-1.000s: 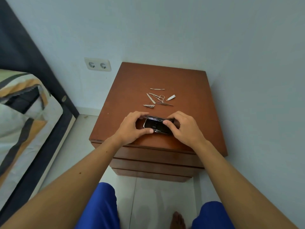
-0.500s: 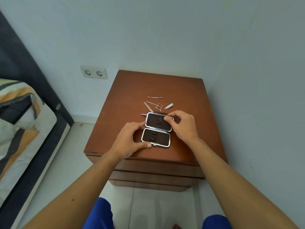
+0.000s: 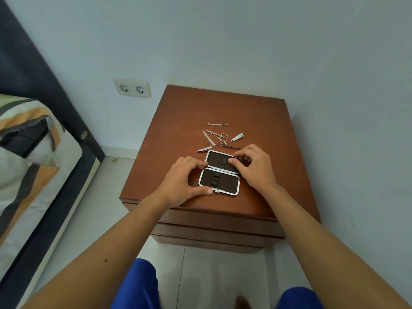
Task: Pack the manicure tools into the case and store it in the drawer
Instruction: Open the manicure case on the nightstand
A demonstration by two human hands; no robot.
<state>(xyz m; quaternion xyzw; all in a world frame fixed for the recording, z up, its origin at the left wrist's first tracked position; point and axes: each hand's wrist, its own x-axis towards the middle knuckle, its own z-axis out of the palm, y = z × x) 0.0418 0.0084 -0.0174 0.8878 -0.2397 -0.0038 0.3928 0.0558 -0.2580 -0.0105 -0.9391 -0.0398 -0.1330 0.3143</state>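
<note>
Two hands on the case (image 3: 219, 172), which lies opened flat on the nightstand (image 3: 178, 121), near its front edge, both dark-lined halves facing up. Left hand (image 3: 181, 182) sits at the case's left side: fingers curled loosely, fingertips meeting the hinge line at the left rim, thumb stretched along the front rim up to the clasp. Not a closed grasp, more a brace on the frame. Right hand (image 3: 254, 167) is at the case's right side: thumb pressing on the far half's lining, index and other fingers bent over the far-right corner, partly open. Can't tell if those fingers pinch the rim or just rest on it.

Six loose tools lie behind the case, all apart from the hands except the nearest one:
- clipper (image 3: 204, 149) just behind the case's far-left corner
- tweezers (image 3: 227, 145) just behind the far rim, end running under the right fingers
- scissors (image 3: 219, 136) and file (image 3: 208, 138) further back, crossing near each other
- small blade piece (image 3: 237, 137) right of the scissors
- pusher (image 3: 217, 124) furthest back

Elastic loops in both case halves hold nothing.
</note>
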